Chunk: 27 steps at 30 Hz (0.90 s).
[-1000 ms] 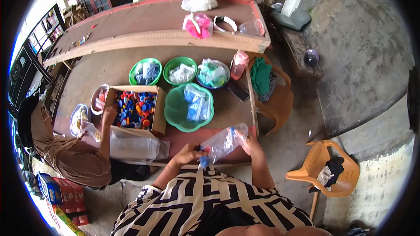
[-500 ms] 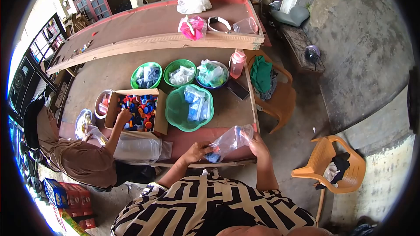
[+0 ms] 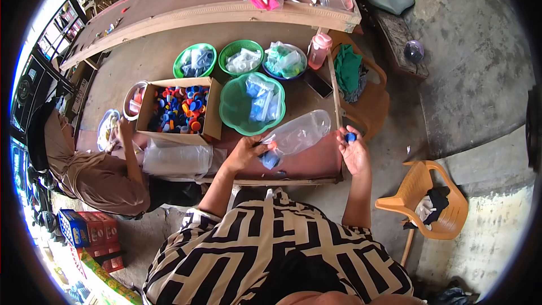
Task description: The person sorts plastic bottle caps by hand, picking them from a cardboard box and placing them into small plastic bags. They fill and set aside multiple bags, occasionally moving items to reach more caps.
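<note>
Softly puffed plastic bag [image 3: 305,133], round blue cap [image 3: 350,136] in right hand [image 3: 356,157]

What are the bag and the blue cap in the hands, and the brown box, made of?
The bag in the left hand seems thin, shiny plastic: it's see-through with glints. The blue cap in the right hand is probably hard plastic, smooth-looking, evenly blue, though too small to be sure. The box looks like dull cardboard: plain brown, thin walls.

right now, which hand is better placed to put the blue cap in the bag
Probably the right hand: it holds the blue cap near the free end of the clear bag, whose other end the left hand holds.
</note>
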Each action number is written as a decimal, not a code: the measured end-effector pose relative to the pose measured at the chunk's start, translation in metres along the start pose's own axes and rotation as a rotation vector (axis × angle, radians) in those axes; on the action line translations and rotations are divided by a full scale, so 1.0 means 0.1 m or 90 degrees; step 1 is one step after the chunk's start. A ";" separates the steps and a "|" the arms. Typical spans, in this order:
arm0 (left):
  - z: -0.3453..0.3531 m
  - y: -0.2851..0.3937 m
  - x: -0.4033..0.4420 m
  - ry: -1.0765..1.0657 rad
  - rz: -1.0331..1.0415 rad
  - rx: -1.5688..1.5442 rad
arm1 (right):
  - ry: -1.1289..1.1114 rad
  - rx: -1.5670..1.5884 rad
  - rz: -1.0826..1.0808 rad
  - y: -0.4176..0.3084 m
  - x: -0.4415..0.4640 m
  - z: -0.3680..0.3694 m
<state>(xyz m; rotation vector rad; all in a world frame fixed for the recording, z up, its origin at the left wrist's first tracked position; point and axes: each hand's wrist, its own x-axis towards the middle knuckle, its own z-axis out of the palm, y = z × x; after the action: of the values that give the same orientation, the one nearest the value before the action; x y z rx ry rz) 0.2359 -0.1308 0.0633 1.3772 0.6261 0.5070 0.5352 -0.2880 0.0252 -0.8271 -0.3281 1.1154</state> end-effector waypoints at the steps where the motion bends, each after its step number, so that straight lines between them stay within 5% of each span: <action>1: -0.01 -0.01 -0.02 -0.001 -0.006 -0.001 | -0.001 0.008 0.010 -0.01 -0.01 0.03; 11: -0.15 -0.24 -0.04 -0.128 0.032 0.161 | -0.119 -0.196 0.120 0.24 0.03 0.19; 24: -0.24 -0.17 -0.36 -0.102 0.026 0.314 | -0.270 -0.335 0.228 0.46 0.05 0.46; 27: -0.25 -0.23 -0.47 -0.073 -0.033 0.203 | -0.264 -0.417 0.217 0.61 0.02 0.50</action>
<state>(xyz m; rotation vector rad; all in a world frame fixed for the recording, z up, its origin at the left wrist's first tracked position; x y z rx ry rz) 0.1836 -0.1468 0.0441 1.6730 0.6669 0.2910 0.4657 -0.2539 0.0138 -1.2542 -0.9614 1.5310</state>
